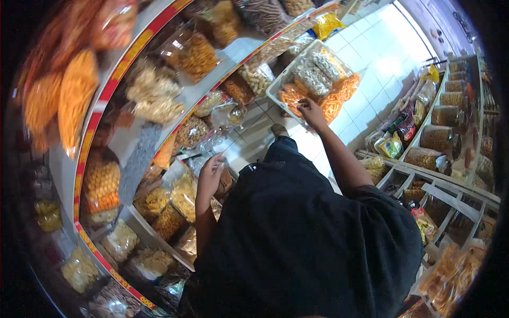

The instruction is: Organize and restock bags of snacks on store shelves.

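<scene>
My right hand reaches to the near end of a white plastic tub, with bent fingers at a clear bag of orange snack sticks. Whether the fingers grip the bag is hard to see. More orange sticks bulge over the tub's right side. Greyish wrapped packs lie on top of them. Beside the lower shelf, my left hand hangs with fingers apart and nothing visible in it. Close to it are crumpled clear plastic and a bag of pale yellow chips.
Curved shelves with red and yellow edging run along my left, stacked with bagged snacks. At right stand a rack of clear jars and a divided wooden-looking bin. White floor tiles lead towards a bright doorway.
</scene>
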Motion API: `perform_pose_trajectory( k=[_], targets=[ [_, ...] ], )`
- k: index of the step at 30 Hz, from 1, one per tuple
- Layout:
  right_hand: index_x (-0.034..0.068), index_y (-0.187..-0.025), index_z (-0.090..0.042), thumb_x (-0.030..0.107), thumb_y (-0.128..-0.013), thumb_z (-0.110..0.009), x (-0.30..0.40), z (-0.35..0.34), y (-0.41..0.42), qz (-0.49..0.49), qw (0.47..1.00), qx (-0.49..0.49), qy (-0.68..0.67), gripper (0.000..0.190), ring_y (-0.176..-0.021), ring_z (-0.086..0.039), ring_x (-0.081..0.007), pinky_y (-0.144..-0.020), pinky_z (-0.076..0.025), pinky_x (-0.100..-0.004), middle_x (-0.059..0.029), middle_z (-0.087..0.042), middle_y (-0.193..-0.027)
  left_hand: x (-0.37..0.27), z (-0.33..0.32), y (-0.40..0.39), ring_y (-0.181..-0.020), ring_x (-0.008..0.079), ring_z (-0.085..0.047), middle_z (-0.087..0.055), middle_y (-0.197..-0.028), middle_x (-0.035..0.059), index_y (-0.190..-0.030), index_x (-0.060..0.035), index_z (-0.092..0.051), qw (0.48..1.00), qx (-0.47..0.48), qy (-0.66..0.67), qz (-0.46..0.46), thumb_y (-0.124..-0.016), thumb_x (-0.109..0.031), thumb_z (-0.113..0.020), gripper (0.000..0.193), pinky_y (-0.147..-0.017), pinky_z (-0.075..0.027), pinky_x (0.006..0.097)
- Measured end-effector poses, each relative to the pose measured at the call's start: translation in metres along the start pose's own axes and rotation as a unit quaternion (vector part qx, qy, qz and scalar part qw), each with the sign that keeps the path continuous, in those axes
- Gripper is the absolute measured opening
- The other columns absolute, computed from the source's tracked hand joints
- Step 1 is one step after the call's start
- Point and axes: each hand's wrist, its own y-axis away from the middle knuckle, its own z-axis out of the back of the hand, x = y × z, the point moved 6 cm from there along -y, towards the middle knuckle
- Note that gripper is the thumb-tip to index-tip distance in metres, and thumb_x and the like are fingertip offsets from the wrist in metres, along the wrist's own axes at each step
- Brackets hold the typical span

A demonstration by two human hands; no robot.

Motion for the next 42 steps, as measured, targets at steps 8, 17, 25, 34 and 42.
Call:
perform_pose_trajectory(
  k=[8, 17, 25, 34, 42],
  targets=[
    [0.001, -0.119, -0.051, 0.025, -0.08, -0.069, -0.057, 0.114, -0.12, 0.018, 0.967, -0.213, 0.141, 0.049, -0.103, -0.056, -0.0386, -0.087, -0.046, -0.0456, -0.0213, -0.058, -0.11, -0.064, -0.136, -0.171, -0.1, 0.0173, -0.06, -0.061, -0.119, 0.0065, -0.132, -0.0066, -0.047, 0.972, 0.178, 0.15, 0.037, -0.095, -0.018, -0.052, 0.039, -0.087, -0.046, 0.0298],
    [0.022, -0.136, -0.043, 0.042, -0.075, -0.072, -0.075, 0.1, -0.171, -0.148, 0.963, -0.032, 0.222, 0.071, -0.103, -0.059, -0.0395, -0.087, -0.05, -0.0468, -0.0178, -0.053, -0.125, -0.093, -0.307, -0.308, -0.103, 0.0168, -0.058, -0.057, -0.127, 0.0068, -0.142, -0.0141, -0.037, 0.948, 0.21, 0.209, 0.117, -0.094, -0.034, -0.056, 0.055, -0.087, -0.045, 0.0318],
    [0.026, -0.13, -0.05, 0.015, -0.079, -0.069, -0.075, 0.123, -0.161, -0.047, 0.976, -0.124, 0.173, 0.056, -0.091, -0.061, -0.0395, -0.077, -0.052, -0.0465, -0.0195, -0.057, -0.111, -0.102, -0.35, -0.319, -0.132, 0.0296, -0.039, -0.037, -0.145, 0.0209, -0.144, -0.0066, -0.034, 0.964, 0.244, 0.085, 0.063, -0.092, -0.034, -0.058, 0.064, -0.107, -0.03, 0.0351],
    [0.005, -0.14, -0.04, 0.029, -0.084, -0.07, -0.02, 0.113, -0.087, -0.09, 0.95, 0.074, -0.29, 0.068, -0.108, -0.059, -0.0268, -0.086, -0.05, -0.0371, -0.0178, -0.052, -0.13, -0.104, -0.255, -0.262, -0.136, 0.0234, -0.033, -0.029, -0.151, 0.0087, -0.15, -0.0156, -0.019, 0.929, 0.191, 0.287, 0.136, -0.095, -0.043, -0.052, 0.07, -0.105, -0.035, 0.0424],
    [0.014, -0.146, -0.03, 0.028, -0.09, -0.06, 0.106, 0.018, 0.003, -0.174, 0.817, 0.403, -0.375, 0.064, -0.106, -0.058, -0.0222, -0.07, -0.057, -0.0402, -0.0072, -0.049, -0.134, -0.097, -0.139, -0.159, -0.126, 0.017, -0.041, -0.044, -0.137, 0.0038, -0.143, -0.0094, -0.031, 0.889, 0.059, 0.454, 0.028, -0.091, -0.036, -0.061, 0.065, -0.103, -0.035, 0.0364]
  ],
)
